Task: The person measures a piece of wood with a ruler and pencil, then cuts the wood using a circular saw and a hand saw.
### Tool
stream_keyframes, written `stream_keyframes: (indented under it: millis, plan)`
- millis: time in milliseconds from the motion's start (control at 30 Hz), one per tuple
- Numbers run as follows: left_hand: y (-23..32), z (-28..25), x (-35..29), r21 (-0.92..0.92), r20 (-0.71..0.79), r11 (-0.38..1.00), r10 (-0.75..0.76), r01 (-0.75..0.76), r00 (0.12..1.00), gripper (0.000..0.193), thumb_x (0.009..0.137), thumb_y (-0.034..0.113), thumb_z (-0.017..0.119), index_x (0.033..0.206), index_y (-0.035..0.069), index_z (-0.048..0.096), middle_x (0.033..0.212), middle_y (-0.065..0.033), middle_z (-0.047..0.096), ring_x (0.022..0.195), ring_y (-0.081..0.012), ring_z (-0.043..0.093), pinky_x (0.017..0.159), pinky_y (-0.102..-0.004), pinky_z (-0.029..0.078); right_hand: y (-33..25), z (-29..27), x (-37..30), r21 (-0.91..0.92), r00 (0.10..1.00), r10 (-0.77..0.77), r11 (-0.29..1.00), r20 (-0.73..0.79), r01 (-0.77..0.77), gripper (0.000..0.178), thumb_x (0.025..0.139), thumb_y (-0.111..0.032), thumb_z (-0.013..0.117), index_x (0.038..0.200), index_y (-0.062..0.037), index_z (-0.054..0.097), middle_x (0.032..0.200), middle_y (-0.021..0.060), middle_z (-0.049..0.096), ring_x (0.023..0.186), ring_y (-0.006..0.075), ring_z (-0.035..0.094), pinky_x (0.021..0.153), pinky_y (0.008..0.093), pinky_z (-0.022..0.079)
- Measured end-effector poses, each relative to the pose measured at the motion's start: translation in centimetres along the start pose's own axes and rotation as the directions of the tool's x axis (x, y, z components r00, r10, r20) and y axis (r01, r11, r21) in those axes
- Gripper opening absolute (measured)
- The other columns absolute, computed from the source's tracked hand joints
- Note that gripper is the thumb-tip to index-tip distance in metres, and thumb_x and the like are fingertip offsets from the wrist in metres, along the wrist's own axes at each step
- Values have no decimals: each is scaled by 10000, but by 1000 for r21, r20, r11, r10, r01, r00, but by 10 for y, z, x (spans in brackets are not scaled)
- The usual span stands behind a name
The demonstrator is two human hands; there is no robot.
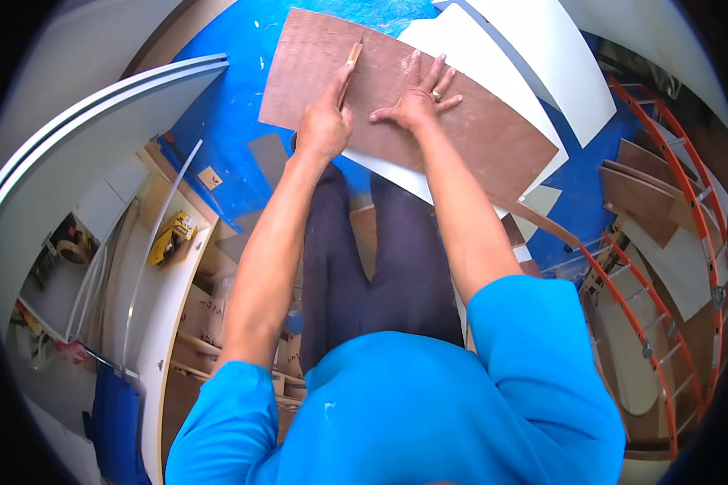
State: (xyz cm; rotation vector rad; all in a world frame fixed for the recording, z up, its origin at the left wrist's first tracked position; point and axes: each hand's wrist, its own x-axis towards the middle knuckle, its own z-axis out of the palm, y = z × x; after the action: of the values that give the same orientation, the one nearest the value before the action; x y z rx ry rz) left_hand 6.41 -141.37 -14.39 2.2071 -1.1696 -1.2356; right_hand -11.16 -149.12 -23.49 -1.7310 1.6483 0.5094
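Note:
A brown plywood sheet (477, 133) lies in front of me over white panels. My right hand (416, 107) rests flat on its middle with the fingers spread and a ring on one finger. On the sheet's left part, my left hand (326, 128) is closed around a slim tan tool (353, 55), with a finger stretched along it. The tool's kind is unclear; its far end is beside a short dark line across the sheet near the far edge.
White panels (542, 48) lie beyond and under the sheet on a blue floor covering (255, 40). Orange ladders (651, 339) and brown board offcuts (635, 194) are at the right. At the left are an open wooden cabinet (166, 388), a yellow tool (170, 238) and a tape roll (73, 250).

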Motion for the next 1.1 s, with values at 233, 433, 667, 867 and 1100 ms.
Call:
stream_keyframes:
  millis: [233,433,667,867,1100]
  plan:
    - [101,-124,-184,-46,285,972,-209,231,936,651,960,-12,571,1581,108,421,1469,-244,592,1398,-411,539,1129,-442,444,32,1,1,10,998,55,998,-38,-55,1735,358,-658,989,1691,-303,-64,1714,231,-251,1561,482,-252,1114,850,-58]
    - [63,-116,-199,77,159,996,-57,45,986,627,936,-57,573,1541,74,477,1328,-265,682,1206,-414,684,1001,-471,543,22,-7,2,-23,998,59,998,-2,-59,1740,356,-657,989,1691,-297,-67,1711,233,-259,1553,497,-261,1116,848,-55]
    - [0,-9,-3,56,99,996,-75,70,992,658,924,61,594,1557,134,433,1273,-325,653,1176,-492,646,963,-523,521,-5,-2,-11,-16,997,35,999,73,-34,1723,374,-655,988,1691,-305,-66,1715,224,-254,1559,489,-251,1126,846,-29]
    - [92,-134,-202,49,269,987,-158,150,950,705,930,-52,602,1587,113,403,1516,-228,559,1418,-381,536,1148,-446,444,31,1,3,12,998,45,999,-51,-45,1752,336,-678,980,1690,-316,-71,1715,219,-258,1565,473,-247,1116,853,-45]
    - [2,-48,-116,-4,123,1000,-10,10,992,649,931,0,589,1554,113,443,1407,-259,629,1316,-425,606,1075,-454,500,22,3,2,30,997,-17,999,-69,19,1743,352,-663,986,1691,-307,-71,1715,226,-254,1555,507,-246,1105,859,-53]
